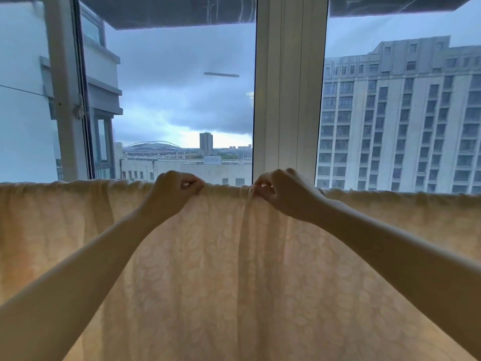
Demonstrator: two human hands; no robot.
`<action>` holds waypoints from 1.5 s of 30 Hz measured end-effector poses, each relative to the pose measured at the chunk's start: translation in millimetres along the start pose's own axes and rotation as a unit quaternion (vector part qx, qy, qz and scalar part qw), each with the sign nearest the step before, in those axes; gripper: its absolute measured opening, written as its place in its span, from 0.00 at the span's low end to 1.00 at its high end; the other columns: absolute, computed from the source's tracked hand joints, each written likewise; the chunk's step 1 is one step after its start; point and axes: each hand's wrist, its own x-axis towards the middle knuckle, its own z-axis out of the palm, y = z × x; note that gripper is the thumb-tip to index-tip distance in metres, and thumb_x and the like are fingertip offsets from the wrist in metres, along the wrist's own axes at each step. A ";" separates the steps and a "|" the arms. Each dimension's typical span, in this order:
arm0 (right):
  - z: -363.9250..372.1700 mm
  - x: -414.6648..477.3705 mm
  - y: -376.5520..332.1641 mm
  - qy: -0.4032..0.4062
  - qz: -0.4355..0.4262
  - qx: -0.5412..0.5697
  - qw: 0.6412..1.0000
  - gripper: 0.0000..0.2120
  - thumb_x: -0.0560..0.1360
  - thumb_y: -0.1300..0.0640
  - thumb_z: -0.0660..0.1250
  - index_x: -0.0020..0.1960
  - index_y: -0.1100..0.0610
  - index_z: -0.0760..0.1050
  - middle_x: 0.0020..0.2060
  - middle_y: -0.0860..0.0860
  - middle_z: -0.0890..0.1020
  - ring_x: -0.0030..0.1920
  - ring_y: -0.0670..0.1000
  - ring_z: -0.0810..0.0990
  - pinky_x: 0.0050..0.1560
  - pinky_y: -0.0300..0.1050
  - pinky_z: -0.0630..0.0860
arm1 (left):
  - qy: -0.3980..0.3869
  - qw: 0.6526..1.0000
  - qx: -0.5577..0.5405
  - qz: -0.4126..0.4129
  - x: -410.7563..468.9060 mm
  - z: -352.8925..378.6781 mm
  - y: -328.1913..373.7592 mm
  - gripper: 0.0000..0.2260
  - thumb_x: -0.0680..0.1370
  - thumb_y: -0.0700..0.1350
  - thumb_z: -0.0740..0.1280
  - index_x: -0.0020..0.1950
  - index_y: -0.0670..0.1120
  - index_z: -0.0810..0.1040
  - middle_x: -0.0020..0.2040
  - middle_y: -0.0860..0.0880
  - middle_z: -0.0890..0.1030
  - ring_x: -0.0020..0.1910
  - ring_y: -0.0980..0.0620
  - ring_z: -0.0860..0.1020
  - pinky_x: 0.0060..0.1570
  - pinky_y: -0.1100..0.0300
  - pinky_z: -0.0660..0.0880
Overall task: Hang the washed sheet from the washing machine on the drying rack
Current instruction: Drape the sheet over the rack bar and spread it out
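A pale cream sheet (221,269) with a faint leaf pattern hangs in front of me, draped over a horizontal bar that the cloth hides. Its top fold runs across the whole width of the view. My left hand (173,190) pinches the top fold just left of the middle. My right hand (276,190) pinches the same fold a little to the right, where the cloth gathers into a vertical crease. Both arms reach up and forward to it.
Right behind the sheet stands a large window with a white frame post (286,100) in the middle and a grey post (67,100) at the left. Tall buildings (400,121) and a cloudy sky show through the glass.
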 end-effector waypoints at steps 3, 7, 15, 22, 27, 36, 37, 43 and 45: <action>-2.3 4.7 -0.1 0.029 0.005 -0.010 1.000 0.07 0.78 0.57 0.65 0.50 0.57 0.81 0.41 0.51 0.84 0.39 0.50 0.82 0.45 0.51 0.81 | 0.020 1.000 0.006 0.008 5.3 6.4 9.8 0.07 0.78 0.44 0.67 0.49 0.46 0.85 0.44 0.52 0.85 0.39 0.62 0.77 0.47 0.63 0.73; -8.5 7.3 2.4 0.016 0.034 -0.046 0.998 0.08 0.77 0.60 0.63 0.44 0.58 0.80 0.34 0.51 0.82 0.33 0.49 0.80 0.39 0.51 0.81 | 0.020 0.999 0.015 0.028 7.9 17.3 25.4 0.08 0.79 0.47 0.65 0.47 0.50 0.84 0.42 0.55 0.84 0.40 0.58 0.80 0.48 0.55 0.77; -2.9 23.5 -14.1 -0.004 0.009 0.028 1.000 0.08 0.79 0.57 0.63 0.53 0.60 0.78 0.45 0.52 0.83 0.39 0.48 0.83 0.45 0.46 0.82 | 0.043 0.998 -0.029 0.044 16.2 20.5 36.8 0.07 0.79 0.43 0.64 0.52 0.44 0.82 0.48 0.54 0.82 0.41 0.63 0.77 0.42 0.77 0.71; 21.1 37.9 -28.1 -0.040 -0.012 0.013 0.999 0.12 0.79 0.53 0.62 0.54 0.59 0.78 0.47 0.52 0.83 0.41 0.48 0.82 0.48 0.47 0.81 | -0.010 0.998 0.055 -0.019 0.1 -19.8 -36.9 0.14 0.78 0.54 0.60 0.53 0.48 0.81 0.52 0.50 0.83 0.49 0.51 0.80 0.53 0.51 0.76; 38.9 55.0 -55.2 -0.036 -0.033 0.013 0.999 0.14 0.79 0.48 0.62 0.55 0.59 0.76 0.49 0.54 0.83 0.43 0.50 0.82 0.49 0.50 0.81 | -0.011 0.996 0.082 -0.024 -14.7 -47.5 -85.5 0.12 0.81 0.50 0.61 0.57 0.46 0.80 0.52 0.49 0.81 0.51 0.51 0.77 0.56 0.48 0.74; 77.9 91.8 -122.1 -0.026 -0.047 0.018 0.998 0.18 0.79 0.46 0.63 0.60 0.57 0.75 0.53 0.53 0.83 0.45 0.50 0.83 0.49 0.50 0.81 | -0.023 0.994 0.104 -0.025 -23.6 -100.7 -162.2 0.14 0.81 0.52 0.61 0.61 0.47 0.77 0.57 0.50 0.80 0.54 0.51 0.76 0.57 0.49 0.74; 83.5 96.7 -130.4 -0.023 -0.043 0.016 0.999 0.17 0.79 0.46 0.63 0.60 0.58 0.75 0.53 0.53 0.82 0.45 0.50 0.82 0.49 0.50 0.81 | -0.032 0.994 0.107 -0.018 -23.8 -105.6 -171.4 0.13 0.80 0.50 0.62 0.61 0.47 0.77 0.57 0.49 0.80 0.55 0.49 0.77 0.58 0.48 0.74; 128.1 120.7 -180.7 0.017 -0.017 -0.019 1.000 0.13 0.79 0.48 0.62 0.51 0.57 0.76 0.44 0.51 0.81 0.41 0.50 0.80 0.44 0.51 0.80 | -0.053 0.993 0.103 0.037 -23.8 -123.7 -210.6 0.16 0.78 0.58 0.61 0.62 0.53 0.77 0.56 0.53 0.80 0.53 0.53 0.77 0.55 0.46 0.75; 138.6 125.6 -193.6 0.038 -0.010 -0.026 0.999 0.11 0.79 0.49 0.62 0.49 0.57 0.76 0.43 0.51 0.80 0.39 0.50 0.79 0.43 0.50 0.79 | -0.045 0.994 0.085 0.050 -22.0 -126.7 -218.2 0.17 0.77 0.60 0.61 0.61 0.54 0.78 0.54 0.54 0.81 0.51 0.54 0.77 0.53 0.47 0.76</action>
